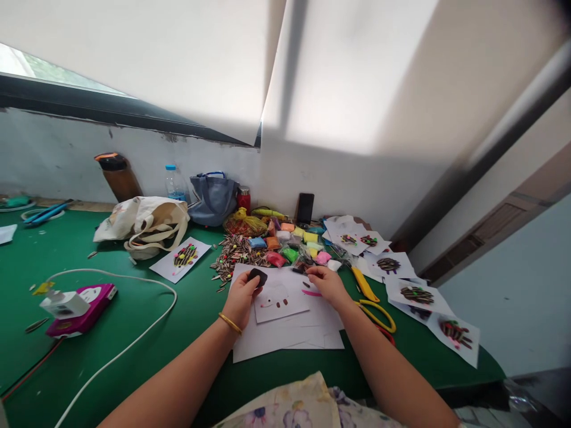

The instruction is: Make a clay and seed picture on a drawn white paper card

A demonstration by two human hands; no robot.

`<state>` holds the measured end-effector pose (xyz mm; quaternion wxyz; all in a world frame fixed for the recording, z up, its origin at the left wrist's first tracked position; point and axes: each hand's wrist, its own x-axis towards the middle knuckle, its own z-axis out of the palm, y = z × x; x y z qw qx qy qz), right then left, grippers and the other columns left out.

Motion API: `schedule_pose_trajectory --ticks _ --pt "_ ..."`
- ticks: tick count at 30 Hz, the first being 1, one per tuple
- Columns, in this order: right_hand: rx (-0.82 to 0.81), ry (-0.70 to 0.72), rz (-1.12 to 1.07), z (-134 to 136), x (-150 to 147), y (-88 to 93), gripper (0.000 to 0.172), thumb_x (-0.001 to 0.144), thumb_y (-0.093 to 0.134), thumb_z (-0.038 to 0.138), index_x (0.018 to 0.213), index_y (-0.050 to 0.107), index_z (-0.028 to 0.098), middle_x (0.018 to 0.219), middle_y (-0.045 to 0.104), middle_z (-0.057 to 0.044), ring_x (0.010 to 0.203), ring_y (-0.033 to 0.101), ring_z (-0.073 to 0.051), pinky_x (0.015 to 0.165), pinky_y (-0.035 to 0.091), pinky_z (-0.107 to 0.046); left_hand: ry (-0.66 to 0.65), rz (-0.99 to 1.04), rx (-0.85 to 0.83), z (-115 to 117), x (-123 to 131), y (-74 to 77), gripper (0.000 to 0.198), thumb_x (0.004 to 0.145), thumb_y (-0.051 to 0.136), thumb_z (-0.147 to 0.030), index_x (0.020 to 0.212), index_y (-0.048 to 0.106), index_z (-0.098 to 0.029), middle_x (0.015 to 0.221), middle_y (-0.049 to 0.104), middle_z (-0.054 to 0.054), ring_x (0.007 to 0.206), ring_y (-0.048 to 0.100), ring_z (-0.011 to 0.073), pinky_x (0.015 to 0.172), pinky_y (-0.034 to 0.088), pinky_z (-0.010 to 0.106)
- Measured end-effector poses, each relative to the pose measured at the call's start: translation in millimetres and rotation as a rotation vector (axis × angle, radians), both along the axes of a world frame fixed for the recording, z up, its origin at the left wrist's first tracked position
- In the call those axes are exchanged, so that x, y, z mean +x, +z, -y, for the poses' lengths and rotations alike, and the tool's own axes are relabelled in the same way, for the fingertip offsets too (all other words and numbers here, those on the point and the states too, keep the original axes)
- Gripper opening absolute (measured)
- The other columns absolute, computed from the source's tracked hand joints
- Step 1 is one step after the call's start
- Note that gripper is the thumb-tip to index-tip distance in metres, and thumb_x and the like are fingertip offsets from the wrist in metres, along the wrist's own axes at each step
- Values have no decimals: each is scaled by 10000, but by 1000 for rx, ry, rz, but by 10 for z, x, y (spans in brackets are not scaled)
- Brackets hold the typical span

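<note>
**Q:** Item in hand?
**A:** One dark brown oval lump of modelling clay, clenched in the fingers of the left hand, held just above a white paper sheet, long axis tilted up toward the right.

**Q:** Right hand?
**A:** Right hand low over the sheet's upper right corner, fingers bunched, pointing left toward the lump, close but not touching. Any grasp there: cannot tell, the fingertips too hidden.

**Q:** Nearer hand?
**A:** Left, in contact. Right, just beside, on the lump's right.

**Q:** On and under the sheet?
**A:** Small brown clay dots on a faint sketch; one pink clay strip at the right edge; a loose stack of white paper beneath.

**Q:** Beyond?
**A:** Gold bangle on the left wrist. Heap of striped sunflower seeds and small packets of coloured clay ahead. Yellow-handled scissors to the right. Sheets with seed-and-clay pictures in an overlapping row along the right side of the green-topped desk. Cream canvas tote bag, white cable and magenta power bank to the left.
</note>
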<state>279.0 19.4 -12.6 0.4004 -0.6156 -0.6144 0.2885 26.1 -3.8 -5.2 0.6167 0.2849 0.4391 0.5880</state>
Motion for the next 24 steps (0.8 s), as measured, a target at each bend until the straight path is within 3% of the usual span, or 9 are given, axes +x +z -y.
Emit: schedule_pose_trajectory --ticks 6,12,19,24 --pt "-10 -49 312 51 65 107 242 827 509 357 880 684 198 818 683 -25 727 587 -170 640 392 -264 -30 -2 41 5 10 -2 455 546 827 -294 942 647 -159 903 683 42 811 618 141 738 481 256" --pt "7 -16 544 105 79 60 210 830 525 211 941 704 209 973 656 -40 869 584 -165 713 379 -250 -53 -36 34 26 33 21 547 523 841 -242 1008 599 -170 861 693 30 790 638 153 716 497 266" --pt "234 38 501 160 -74 136 251 884 498 244 935 739 197 1036 632 -82 999 558 -203 913 411 -321 -103 -116 81 38 54 9 419 555 832 -325 888 637 -161 820 699 37 773 654 169 684 492 259" --pt "334 277 260 338 -480 361 234 891 541 303 1060 685 228 1060 646 -61 1012 570 -192 921 432 -331 -187 -219 219 89 103 31 355 583 817 -333 856 665 -163 802 700 49 737 658 182 703 510 302"
